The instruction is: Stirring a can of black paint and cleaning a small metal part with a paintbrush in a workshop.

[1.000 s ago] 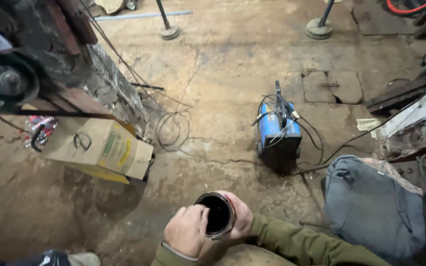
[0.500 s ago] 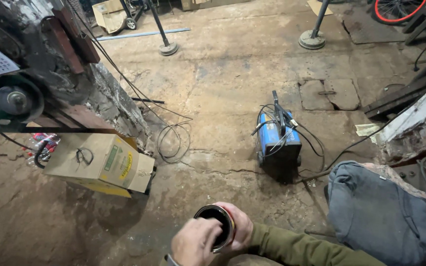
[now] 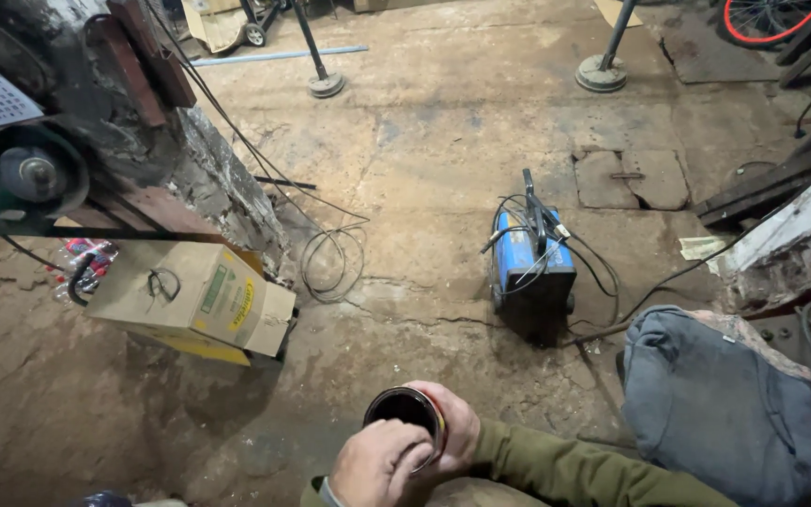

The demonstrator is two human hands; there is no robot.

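- Head view, what could go wrong: I hold a dark, open tin (image 3: 406,413) low at the bottom of the frame, between my two hands and above the dirt floor (image 3: 443,188). Its mouth faces up and tilts a little toward me; I judge that more tilt would spill whatever is inside onto my sleeve or the floor.
- My right hand (image 3: 452,434) wraps the tin's far side, a closed grip on its wall. If those fingers loosen, the tin could slip, since nothing sits beneath it.
- My left hand (image 3: 377,465) covers the near rim, fingers curled onto the edge; I count this a holding grip too. A thin metal rim could cut.
- Pose: the right forearm in its green sleeve comes in from the lower right; both wrists sit close together.
- Nearby: a blue welder (image 3: 529,268) with trailing cables, a cardboard box (image 3: 190,300), a grey bag (image 3: 715,404), all well apart from me.
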